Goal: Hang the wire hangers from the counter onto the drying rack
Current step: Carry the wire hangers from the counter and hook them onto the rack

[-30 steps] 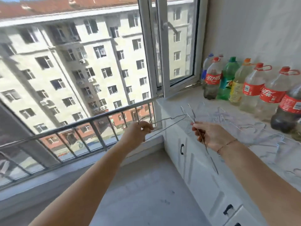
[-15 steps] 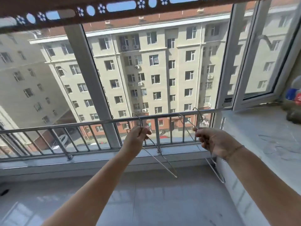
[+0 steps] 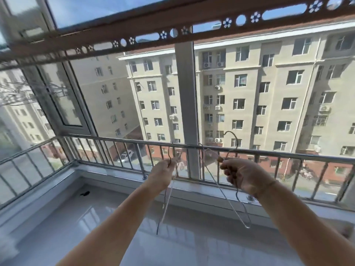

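Care with the hooks is what this step seems to call for. The drying rack (image 3: 99,44), a brown bar pierced with round and flower-shaped holes, runs overhead well above both hands. Each hanger would therefore have to go up with its hook uppermost and turned toward the bar, one at a time, so the thin wires do not snag each other or the railing (image 3: 269,151) just behind them. Hanging the right one while the left waits low looks the safer way. The left hand (image 3: 163,172) has its fingers curled round the neck of a wire hanger (image 3: 167,196), whose body dangles toward the floor. The right hand (image 3: 246,175) is likewise closed, gripping a second hanger (image 3: 225,196) just below its hook, which stands up above the knuckles. Whether it holds more than one wire I cannot tell. Both hangers sit at about railing height.
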Motion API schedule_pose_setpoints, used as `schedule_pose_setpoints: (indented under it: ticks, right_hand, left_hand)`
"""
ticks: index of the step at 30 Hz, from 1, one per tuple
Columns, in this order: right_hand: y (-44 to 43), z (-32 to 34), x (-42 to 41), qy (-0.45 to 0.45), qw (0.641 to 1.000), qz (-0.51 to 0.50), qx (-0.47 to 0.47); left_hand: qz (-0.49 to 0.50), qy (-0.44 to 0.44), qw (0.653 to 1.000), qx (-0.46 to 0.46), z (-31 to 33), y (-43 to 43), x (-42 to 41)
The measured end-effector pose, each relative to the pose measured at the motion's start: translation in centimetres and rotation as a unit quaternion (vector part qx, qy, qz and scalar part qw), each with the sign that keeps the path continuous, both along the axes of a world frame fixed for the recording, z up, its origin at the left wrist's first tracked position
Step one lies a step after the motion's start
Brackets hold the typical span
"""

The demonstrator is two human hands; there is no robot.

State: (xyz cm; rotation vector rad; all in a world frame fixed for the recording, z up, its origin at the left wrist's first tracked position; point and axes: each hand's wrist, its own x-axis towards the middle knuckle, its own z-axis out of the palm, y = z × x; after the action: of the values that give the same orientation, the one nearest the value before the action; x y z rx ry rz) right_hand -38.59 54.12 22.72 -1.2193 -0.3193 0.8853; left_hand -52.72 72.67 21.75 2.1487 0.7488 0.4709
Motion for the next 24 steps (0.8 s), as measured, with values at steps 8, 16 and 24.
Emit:
schedule_pose_setpoints:
  ticks: [8,16,24]
  right_hand:
    - [13.2,2.2,-1.9,0.001,0.994,0.105,0.042]
    - [27.2,5.4,-1.9,0.007,0.978,0.178,0.104]
    - [40.1,8.9,-3.0,-0.037,0.970,0.209,0.119]
  left_hand:
    - [0.045,-0.032,0.984,-0.169,1.4,9.4,-4.4]
    - [0.057,-0.076,0.944,-0.317,4.8,21.1,-5.2]
    - [0.122,-0.167,0.914,-0.349,7.9,31.9,-7.0]
